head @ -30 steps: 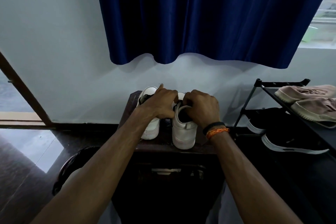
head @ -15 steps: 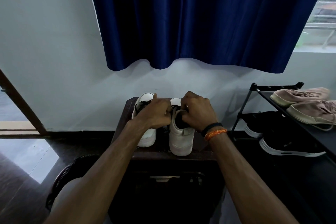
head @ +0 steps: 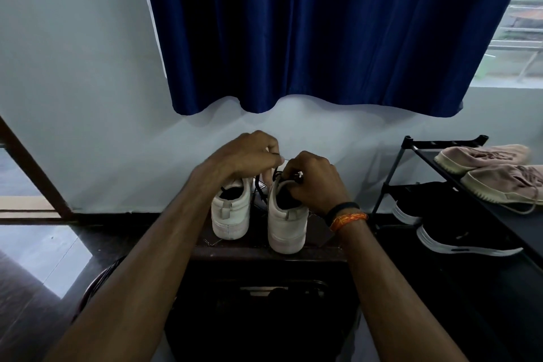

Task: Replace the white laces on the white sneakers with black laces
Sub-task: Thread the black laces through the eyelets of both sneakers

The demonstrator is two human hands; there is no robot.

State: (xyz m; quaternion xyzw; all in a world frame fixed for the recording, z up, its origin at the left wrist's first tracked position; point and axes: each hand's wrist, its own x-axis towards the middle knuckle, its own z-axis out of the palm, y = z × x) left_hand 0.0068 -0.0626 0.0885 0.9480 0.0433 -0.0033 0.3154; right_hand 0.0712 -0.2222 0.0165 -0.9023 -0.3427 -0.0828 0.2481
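Two white sneakers, left and right, stand heels toward the camera on a dark bench; the left hand is raised above them, pinching a black lace that runs down between the shoes; the right hand grips the right sneaker's collar; a blue curtain hangs behind; a shoe rack stands at right

The left hand and right hand cover the fronts of both white sneakers, so their eyelets stay hidden. What the curled fingers pinch is too small to tell. A black lace shows only between the sneakers. The picture's right edge cuts off the beige shoes.
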